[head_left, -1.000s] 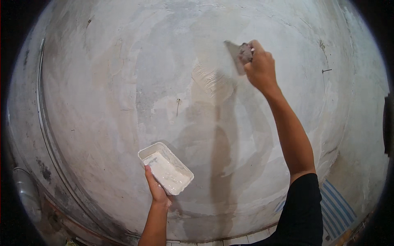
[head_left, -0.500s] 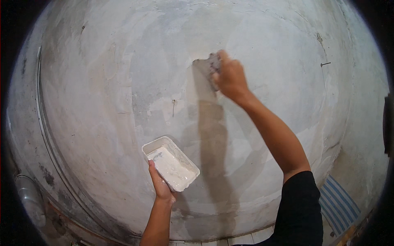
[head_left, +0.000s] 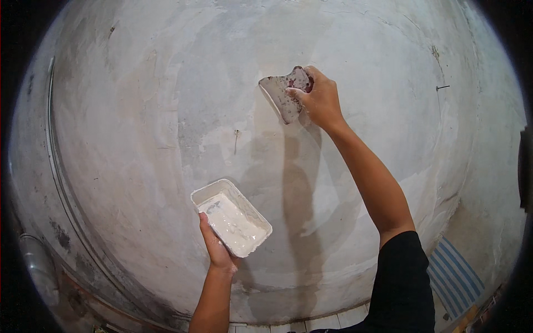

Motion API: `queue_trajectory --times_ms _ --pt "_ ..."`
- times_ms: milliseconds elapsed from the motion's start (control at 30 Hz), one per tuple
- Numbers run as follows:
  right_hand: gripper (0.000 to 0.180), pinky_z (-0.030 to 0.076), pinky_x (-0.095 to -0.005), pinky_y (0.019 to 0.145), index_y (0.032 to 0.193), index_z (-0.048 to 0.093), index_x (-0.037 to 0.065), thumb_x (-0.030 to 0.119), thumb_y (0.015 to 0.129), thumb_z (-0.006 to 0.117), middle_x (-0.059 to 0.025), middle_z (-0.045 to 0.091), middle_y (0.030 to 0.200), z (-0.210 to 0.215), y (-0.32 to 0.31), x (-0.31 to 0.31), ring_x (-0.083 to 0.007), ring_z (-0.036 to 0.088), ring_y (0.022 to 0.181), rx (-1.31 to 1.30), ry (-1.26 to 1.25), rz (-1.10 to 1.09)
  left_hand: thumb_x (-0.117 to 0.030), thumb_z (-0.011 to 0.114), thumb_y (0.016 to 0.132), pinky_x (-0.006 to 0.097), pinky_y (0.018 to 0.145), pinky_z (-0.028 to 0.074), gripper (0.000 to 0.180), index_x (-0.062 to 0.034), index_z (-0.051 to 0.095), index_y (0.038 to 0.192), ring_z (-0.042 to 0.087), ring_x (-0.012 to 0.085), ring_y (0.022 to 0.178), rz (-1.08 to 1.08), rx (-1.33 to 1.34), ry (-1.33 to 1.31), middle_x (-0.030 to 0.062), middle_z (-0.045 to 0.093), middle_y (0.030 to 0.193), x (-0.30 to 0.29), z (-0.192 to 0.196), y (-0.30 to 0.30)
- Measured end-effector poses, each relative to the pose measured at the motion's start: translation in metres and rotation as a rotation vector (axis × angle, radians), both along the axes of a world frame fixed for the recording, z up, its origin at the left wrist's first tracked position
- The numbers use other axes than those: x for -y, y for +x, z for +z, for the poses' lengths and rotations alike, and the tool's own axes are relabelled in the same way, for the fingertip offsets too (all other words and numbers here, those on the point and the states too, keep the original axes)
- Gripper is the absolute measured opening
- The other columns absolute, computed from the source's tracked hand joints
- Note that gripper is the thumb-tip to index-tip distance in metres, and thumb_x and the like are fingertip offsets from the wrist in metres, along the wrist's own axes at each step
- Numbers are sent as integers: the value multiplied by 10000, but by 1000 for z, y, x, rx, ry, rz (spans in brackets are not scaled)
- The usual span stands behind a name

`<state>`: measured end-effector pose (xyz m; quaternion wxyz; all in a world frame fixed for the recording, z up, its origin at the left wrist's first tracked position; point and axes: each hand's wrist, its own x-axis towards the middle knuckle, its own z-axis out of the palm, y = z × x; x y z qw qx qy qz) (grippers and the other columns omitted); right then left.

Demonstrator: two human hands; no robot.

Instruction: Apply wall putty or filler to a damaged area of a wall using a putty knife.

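My right hand [head_left: 319, 98] is closed on the grip of a putty knife [head_left: 282, 95], a wide flat scraper spotted with dried plaster. Its broad edge points left, with a line of pale putty along it, close against the grey wall [head_left: 216, 89]; whether it touches I cannot tell. Lower down, my left hand [head_left: 217, 247] holds a white rectangular tub [head_left: 258, 219] from below, thumb over the near left rim. Wet, cream-white putty [head_left: 233, 225] covers the tub's bottom. The left hand's other fingers are hidden beneath the tub.
A nail [head_left: 442, 87] sticks out of the wall at the right, and a small hook [head_left: 237, 134] sits near the middle. Conduit [head_left: 51, 122] runs down the left side above a silvery pipe [head_left: 40, 269]. A blue-striped cloth [head_left: 455, 277] lies at lower right.
My right hand has turned the putty knife so its flat face now shows, and the hand sits slightly further right. The tub in my left hand has barely shifted.
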<state>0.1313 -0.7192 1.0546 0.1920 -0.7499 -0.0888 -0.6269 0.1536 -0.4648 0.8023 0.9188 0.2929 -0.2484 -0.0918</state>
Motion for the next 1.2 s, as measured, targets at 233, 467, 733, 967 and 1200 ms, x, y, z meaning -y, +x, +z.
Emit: queue_trajectory --times_ms 233,467,733,967,1200 --pt "315 542 -334 702 1017 666 -30 142 813 833 -139 715 844 10 -32 48 -189 680 726 185 25 -300 -709 340 978 444 1012 508 786 -118 391 1494 549 271 1260 15 -35 13 93 517 1396 -5 -6 4" --pt "279 558 -375 721 1044 621 -23 102 834 755 -187 717 858 -6 -24 17 -280 720 777 121 -123 149 -706 332 982 447 1015 508 777 -120 396 1488 551 276 1263 14 -6 -1 97 521 1392 -3 -6 8" --pt "315 525 -520 694 1088 557 5 87 825 711 -280 661 805 -34 16 -74 -483 648 792 -134 -210 -185 -704 330 982 447 1021 507 775 -119 404 1485 556 279 1260 -49 -20 17 97 526 1391 -4 -4 4" --pt "303 530 -503 667 1066 562 -7 66 819 721 -268 664 778 -4 -30 -9 -463 663 762 43 -159 -360 -704 347 980 439 1001 517 775 -109 417 1473 566 270 1239 -45 -29 16 98 539 1368 -5 -4 3" --pt "294 531 -473 660 1059 582 2 28 787 691 -268 673 800 -18 -39 6 -439 680 760 147 -88 -147 -713 360 973 435 1005 514 789 -103 423 1468 567 269 1237 -23 -33 -1 100 539 1369 -7 -4 4"
